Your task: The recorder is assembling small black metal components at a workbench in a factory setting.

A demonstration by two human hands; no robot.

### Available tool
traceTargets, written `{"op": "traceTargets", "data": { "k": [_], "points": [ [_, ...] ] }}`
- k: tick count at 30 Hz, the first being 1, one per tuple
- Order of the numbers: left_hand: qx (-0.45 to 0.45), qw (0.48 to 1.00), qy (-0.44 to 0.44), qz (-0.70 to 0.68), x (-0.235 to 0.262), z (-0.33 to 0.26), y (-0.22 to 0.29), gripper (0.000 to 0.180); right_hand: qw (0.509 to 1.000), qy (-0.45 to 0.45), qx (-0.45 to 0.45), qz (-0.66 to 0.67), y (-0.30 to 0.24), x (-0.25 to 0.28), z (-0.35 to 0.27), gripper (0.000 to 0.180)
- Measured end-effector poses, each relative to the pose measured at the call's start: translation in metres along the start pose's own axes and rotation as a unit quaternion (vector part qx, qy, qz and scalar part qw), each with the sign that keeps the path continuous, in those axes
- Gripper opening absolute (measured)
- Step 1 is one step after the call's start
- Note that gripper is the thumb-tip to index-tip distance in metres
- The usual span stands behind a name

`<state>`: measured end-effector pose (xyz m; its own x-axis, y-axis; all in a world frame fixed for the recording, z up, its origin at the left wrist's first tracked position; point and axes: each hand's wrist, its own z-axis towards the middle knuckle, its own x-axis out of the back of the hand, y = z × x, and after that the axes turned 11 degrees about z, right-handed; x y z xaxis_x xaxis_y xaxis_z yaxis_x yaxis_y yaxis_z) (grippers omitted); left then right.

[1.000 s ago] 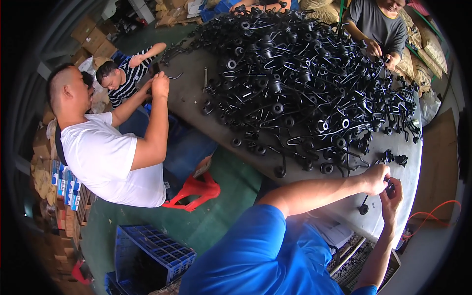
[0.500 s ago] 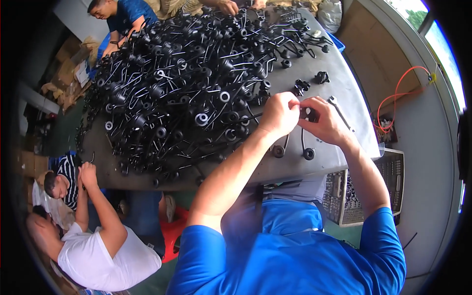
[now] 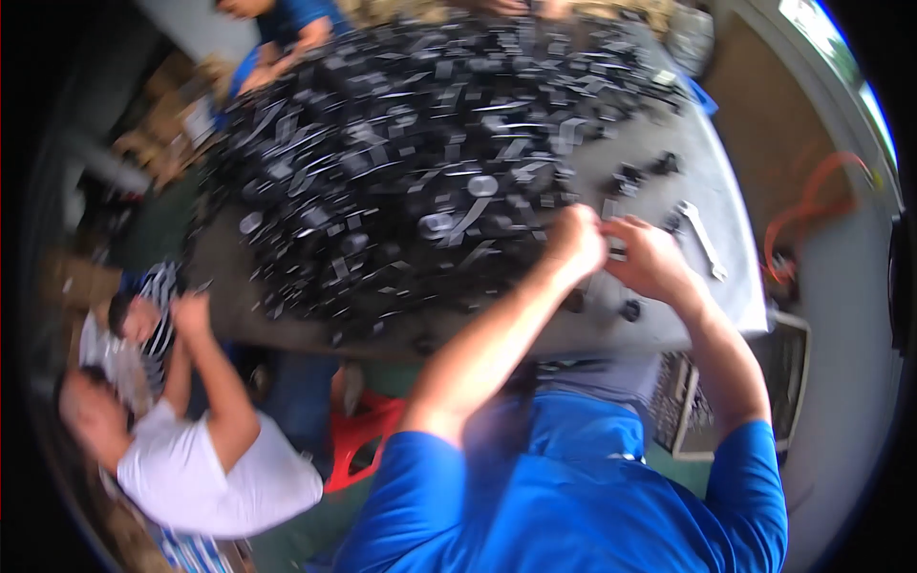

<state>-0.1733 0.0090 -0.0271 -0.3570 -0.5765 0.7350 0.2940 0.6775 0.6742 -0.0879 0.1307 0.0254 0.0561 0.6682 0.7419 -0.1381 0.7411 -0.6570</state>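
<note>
A grey table point(image 3: 735, 277) carries a black parts heap point(image 3: 411, 162) upper centre, loose pieces point(image 3: 659, 167) right.

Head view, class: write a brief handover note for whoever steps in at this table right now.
Left hand and right hand: together at the table's near edge, pinching a small part between them; blur hides the grip.
Things: big heap of black parts to the left; a few loose black pieces and a metal wrench to the right.
Done: cannot tell.
Left: the heap looks largely unworked.
</note>
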Motion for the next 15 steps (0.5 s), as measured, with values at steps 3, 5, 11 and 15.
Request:
{"op": "traceTargets", "data": {
  "k": [3,5,11,15],
  "points": [
    [0.073,0.989,-0.003,-0.126,-0.039,0.003,-0.006,0.023,0.998,-0.014,-0.057,0.006,-0.003,0.001,0.001,0.043],
    [0.089,0.954,-0.045,-0.281,-0.042,-0.004,0.000,0.024,0.998,-0.010,-0.016,0.058,-0.002,0.003,-0.005,0.041],
    [0.073,0.878,-0.128,-0.455,-0.043,-0.027,-0.002,0.039,0.981,-0.066,-0.116,0.138,0.007,0.012,-0.010,0.042],
    [0.059,0.884,-0.100,-0.454,-0.051,-0.025,-0.001,0.046,0.988,-0.020,-0.091,0.120,0.007,0.010,-0.015,0.044]
  ]
}}
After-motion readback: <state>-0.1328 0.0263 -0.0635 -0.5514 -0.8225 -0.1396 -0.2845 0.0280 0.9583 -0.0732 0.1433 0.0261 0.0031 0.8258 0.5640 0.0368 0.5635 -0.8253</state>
